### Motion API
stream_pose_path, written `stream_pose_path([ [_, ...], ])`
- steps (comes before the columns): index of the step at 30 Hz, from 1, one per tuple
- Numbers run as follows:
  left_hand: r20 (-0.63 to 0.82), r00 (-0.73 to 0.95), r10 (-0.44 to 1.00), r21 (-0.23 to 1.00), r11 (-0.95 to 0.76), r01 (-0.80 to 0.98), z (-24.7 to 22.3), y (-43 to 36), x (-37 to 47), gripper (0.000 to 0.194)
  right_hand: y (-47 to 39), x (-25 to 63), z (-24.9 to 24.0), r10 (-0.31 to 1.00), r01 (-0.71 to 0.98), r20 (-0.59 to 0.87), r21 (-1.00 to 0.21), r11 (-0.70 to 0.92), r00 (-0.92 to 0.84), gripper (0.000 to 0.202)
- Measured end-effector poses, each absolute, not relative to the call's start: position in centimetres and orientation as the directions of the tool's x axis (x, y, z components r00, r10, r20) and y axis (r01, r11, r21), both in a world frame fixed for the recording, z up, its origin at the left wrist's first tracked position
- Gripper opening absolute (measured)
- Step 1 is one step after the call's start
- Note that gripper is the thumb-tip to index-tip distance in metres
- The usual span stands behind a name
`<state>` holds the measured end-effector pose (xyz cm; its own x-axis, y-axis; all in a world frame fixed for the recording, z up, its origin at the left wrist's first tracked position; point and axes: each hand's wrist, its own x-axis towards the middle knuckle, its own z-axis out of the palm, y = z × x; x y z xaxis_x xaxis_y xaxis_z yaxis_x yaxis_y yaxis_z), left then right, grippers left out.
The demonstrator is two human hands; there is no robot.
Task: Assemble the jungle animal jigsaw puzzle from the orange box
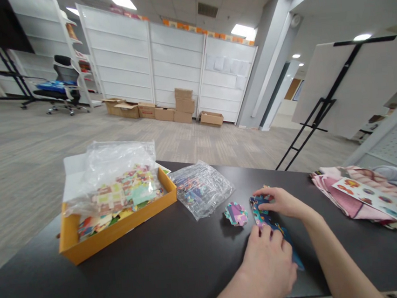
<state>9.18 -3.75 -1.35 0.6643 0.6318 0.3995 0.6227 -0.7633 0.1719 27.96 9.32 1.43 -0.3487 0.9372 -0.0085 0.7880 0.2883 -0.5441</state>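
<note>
A joined strip of blue jigsaw puzzle pieces point(255, 207) lies on the dark table, partly covered by both hands. My right hand point(286, 202) is at its far end, with finger and thumb closed on a jigsaw piece there. Palm down over the strip's nearer part, my left hand point(269, 261) has its fingers slightly apart and touching the pieces. A blue part of the puzzle point(298, 259) shows past that hand's right side. Just left of the strip, a small pile of purple and teal jigsaw pieces point(237, 213) sits on the tabletop.
A clear plastic bag point(208, 192) with more pieces lies behind the pile. At left stands an orange box point(122, 231) holding bagged and loose puzzle pieces. Folded pink cloths point(351, 204) and a sticker sheet point(375, 200) lie at right. The table's far edge point(253, 168) is behind.
</note>
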Motion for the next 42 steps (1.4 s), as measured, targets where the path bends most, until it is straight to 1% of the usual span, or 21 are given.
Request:
stream_pose_path([
  [2,0.397,0.665,0.633,0.175,-0.763,0.622,-1.3,-3.7,9.2,0.043,9.3,27.8,1.4,0.934,0.763,-0.006,-0.579,0.289,-0.358,0.036],
  [4,0.391,0.671,0.631,0.177,-0.766,0.618,-1.2,-3.7,9.2,0.042,9.3,27.9,1.3,0.927,0.714,-0.010,-0.642,0.281,-0.374,0.035],
  [7,0.386,0.679,0.624,0.176,-0.773,0.610,-1.0,-3.7,9.1,0.042,9.2,28.0,1.6,0.928,0.624,-0.013,-0.744,0.240,-0.373,0.043],
  [9,0.390,0.680,0.620,0.174,-0.775,0.607,-1.0,-3.7,9.1,0.042,9.0,28.0,2.0,0.925,0.607,-0.020,-0.760,0.233,-0.379,0.047],
  [11,0.396,0.678,0.619,0.172,-0.776,0.607,-1.0,-3.7,9.0,0.042,8.8,28.0,2.6,0.911,0.612,-0.047,-0.755,0.237,-0.410,0.043],
  [13,0.399,0.676,0.619,0.174,-0.775,0.607,-1.1,-3.7,9.0,0.042,8.8,28.0,2.9,0.905,0.588,-0.063,-0.778,0.220,-0.421,0.041],
  [15,0.400,0.676,0.618,0.174,-0.776,0.606,-1.2,-3.7,8.9,0.042,9.0,28.4,3.0,0.930,0.524,-0.028,-0.832,0.182,-0.368,0.045],
  [18,0.418,0.674,0.609,0.162,-0.780,0.605,-1.5,-3.7,8.9,0.042,9.8,29.4,2.6,0.984,0.408,0.053,-0.905,0.119,-0.170,0.055],
  [20,0.428,0.672,0.604,0.154,-0.782,0.604,-1.6,-3.8,9.0,0.043,10.1,30.1,2.4,0.997,0.364,0.051,-0.929,0.066,-0.050,0.060],
  [21,0.428,0.673,0.603,0.154,-0.783,0.603,-1.7,-3.8,9.0,0.044,10.2,30.3,2.4,0.999,0.354,0.030,-0.934,0.038,-0.028,0.061],
  [22,0.426,0.673,0.604,0.156,-0.782,0.603,-1.7,-3.8,9.0,0.044,10.2,30.4,2.4,0.999,0.348,0.001,-0.938,0.013,-0.035,0.060],
  [25,0.418,0.672,0.611,0.170,-0.779,0.603,-1.7,-3.7,9.0,0.044,9.7,30.3,2.6,0.986,0.322,-0.085,-0.946,-0.035,-0.143,0.054],
  [30,0.420,0.647,0.637,0.218,-0.763,0.609,-1.5,-3.8,8.8,0.042,8.8,29.9,2.9,0.955,0.343,-0.170,-0.936,-0.080,-0.242,0.045],
  [36,0.481,0.516,0.709,0.265,-0.678,0.685,-1.1,-4.1,8.5,0.051,8.4,29.8,3.2,0.933,0.306,-0.158,-0.950,-0.054,-0.323,0.042],
  [39,0.482,0.523,0.703,0.250,-0.683,0.687,-1.2,-4.0,8.7,0.057,8.0,29.5,3.5,0.911,0.331,-0.175,-0.943,-0.045,-0.374,0.037],
  [42,0.495,0.567,0.658,0.222,-0.727,0.650,-1.4,-3.8,9.0,0.058,7.8,28.8,3.6,0.874,0.355,-0.193,-0.935,-0.025,-0.446,0.036],
])
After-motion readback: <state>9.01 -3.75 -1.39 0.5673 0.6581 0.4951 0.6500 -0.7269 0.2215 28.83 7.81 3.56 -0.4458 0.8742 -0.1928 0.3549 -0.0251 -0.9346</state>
